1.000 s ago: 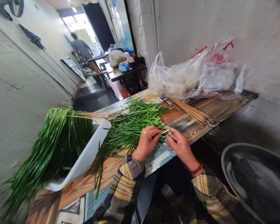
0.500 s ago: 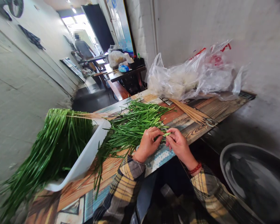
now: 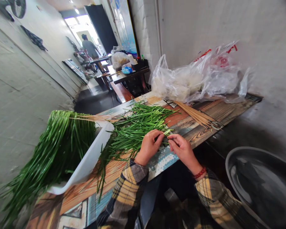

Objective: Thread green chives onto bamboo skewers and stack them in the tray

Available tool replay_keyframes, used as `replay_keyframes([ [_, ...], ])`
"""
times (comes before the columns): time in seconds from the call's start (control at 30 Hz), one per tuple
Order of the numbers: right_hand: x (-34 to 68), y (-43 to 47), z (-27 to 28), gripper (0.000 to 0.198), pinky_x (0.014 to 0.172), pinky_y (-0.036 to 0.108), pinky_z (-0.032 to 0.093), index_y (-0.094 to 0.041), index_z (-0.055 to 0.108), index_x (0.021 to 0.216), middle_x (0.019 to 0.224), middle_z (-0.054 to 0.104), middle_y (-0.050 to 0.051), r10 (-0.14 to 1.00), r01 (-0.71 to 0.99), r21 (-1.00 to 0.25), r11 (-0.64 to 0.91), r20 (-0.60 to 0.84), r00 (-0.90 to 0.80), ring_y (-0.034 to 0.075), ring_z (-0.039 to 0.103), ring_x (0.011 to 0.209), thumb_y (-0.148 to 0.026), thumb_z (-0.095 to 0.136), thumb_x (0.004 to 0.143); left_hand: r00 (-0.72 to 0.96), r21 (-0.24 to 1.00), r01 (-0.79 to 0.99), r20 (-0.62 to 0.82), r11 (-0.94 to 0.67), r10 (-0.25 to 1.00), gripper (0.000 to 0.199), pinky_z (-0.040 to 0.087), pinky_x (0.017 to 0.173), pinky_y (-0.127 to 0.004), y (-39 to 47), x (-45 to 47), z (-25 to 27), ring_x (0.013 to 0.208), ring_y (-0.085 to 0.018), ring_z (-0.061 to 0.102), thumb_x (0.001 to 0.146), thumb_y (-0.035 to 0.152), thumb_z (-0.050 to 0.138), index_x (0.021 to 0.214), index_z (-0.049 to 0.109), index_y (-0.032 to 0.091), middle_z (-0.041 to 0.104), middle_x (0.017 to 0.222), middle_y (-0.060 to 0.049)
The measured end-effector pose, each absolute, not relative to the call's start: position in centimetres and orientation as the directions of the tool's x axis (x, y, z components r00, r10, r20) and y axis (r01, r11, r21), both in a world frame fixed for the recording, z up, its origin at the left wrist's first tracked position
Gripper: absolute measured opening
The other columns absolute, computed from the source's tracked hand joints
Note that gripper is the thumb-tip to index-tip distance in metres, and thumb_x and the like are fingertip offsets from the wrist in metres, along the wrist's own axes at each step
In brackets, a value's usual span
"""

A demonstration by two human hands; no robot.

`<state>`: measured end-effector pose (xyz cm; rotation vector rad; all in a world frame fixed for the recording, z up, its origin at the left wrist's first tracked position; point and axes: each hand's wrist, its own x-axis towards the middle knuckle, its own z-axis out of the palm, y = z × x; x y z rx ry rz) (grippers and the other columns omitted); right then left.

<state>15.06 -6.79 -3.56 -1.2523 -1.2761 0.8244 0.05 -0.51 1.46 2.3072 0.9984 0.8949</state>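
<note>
A loose pile of green garlic chives lies on the wood-patterned table. At its near right edge my left hand is closed in a pinch on a few chives, with their pale ends showing past the fingertips. Close beside it, my right hand has thumb and forefinger pinched together by those ends; what sits between them is too small to make out. To the left, chives threaded in dense rows on skewers hang over a white tray, their wooden sticks pointing right.
Bare wooden skewers lie on the table's right side. Clear plastic bags stand behind them against the wall. A large grey basin is below at right. Further back are another table and a person near the doorway.
My fingertips have shifted slightly; the pale stalk that lay between both hands now shows less, and pale chive ends stick up above the left fingertips. The distant person has moved slightly right.
</note>
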Motion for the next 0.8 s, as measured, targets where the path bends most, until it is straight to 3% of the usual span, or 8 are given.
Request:
replay_keyframes([
  [0.1, 15.0, -6.9, -3.1, 0.023, 0.051, 0.022, 0.040, -0.019, 0.059, 0.083, 0.052, 0.053, -0.005, 0.952, 0.216, -0.954, 0.210, 0.249, 0.176, 0.010, 0.050, 0.046, -0.039, 0.052, 0.090, 0.529, 0.665, 0.435, 0.356, -0.607, 0.770, 0.028, 0.040, 0.065, -0.024, -0.5, 0.1, 1.5, 0.068, -0.013, 0.055, 0.092, 0.031, 0.048, 0.079, 0.068, 0.016, 0.062, 0.073, -0.003],
  [0.23, 15.0, -7.1, -3.0, 0.023, 0.052, 0.022, 0.039, -0.019, 0.058, 0.080, 0.051, 0.050, -0.006, 0.950, 0.214, -0.951, 0.225, 0.262, 0.167, 0.009, 0.049, 0.047, -0.038, 0.052, 0.090, 0.544, 0.712, 0.388, 0.335, -0.585, 0.769, 0.031, 0.039, 0.062, -0.023, -0.5, 0.2, 1.6, 0.064, -0.011, 0.053, 0.091, 0.032, 0.049, 0.074, 0.067, 0.014, 0.061, 0.069, -0.002],
  [0.4, 15.1, -6.9, -3.1, 0.025, 0.051, 0.021, 0.038, -0.018, 0.057, 0.076, 0.050, 0.050, -0.006, 0.959, 0.214, -0.957, 0.194, 0.230, 0.164, 0.009, 0.048, 0.046, -0.039, 0.052, 0.089, 0.612, 0.684, 0.384, 0.315, -0.621, 0.726, 0.028, 0.039, 0.064, -0.022, -0.7, 0.4, 1.5, 0.066, -0.011, 0.054, 0.091, 0.028, 0.050, 0.073, 0.067, 0.014, 0.062, 0.069, -0.002],
  [0.63, 15.2, -6.7, -3.3, 0.027, 0.042, 0.020, 0.035, -0.019, 0.057, 0.095, 0.051, 0.053, -0.007, 0.969, 0.128, -0.982, 0.140, 0.163, 0.187, 0.008, 0.045, 0.039, -0.045, 0.050, 0.089, 0.655, 0.684, 0.379, 0.276, -0.623, 0.703, 0.025, 0.045, 0.074, -0.024, -0.7, 0.0, 2.0, 0.081, -0.015, 0.062, 0.092, 0.028, 0.048, 0.099, 0.070, 0.018, 0.070, 0.088, -0.005],
  [0.8, 15.1, -7.3, -3.1, 0.022, 0.046, 0.020, 0.038, -0.019, 0.058, 0.088, 0.052, 0.054, -0.006, 0.958, 0.240, -0.953, 0.185, 0.230, 0.173, 0.009, 0.048, 0.042, -0.039, 0.050, 0.090, 0.590, 0.621, 0.474, 0.303, -0.624, 0.749, 0.018, 0.046, 0.076, -0.026, 0.0, -0.6, 1.5, 0.082, -0.016, 0.061, 0.088, 0.021, 0.054, 0.094, 0.070, 0.016, 0.068, 0.089, -0.006],
])
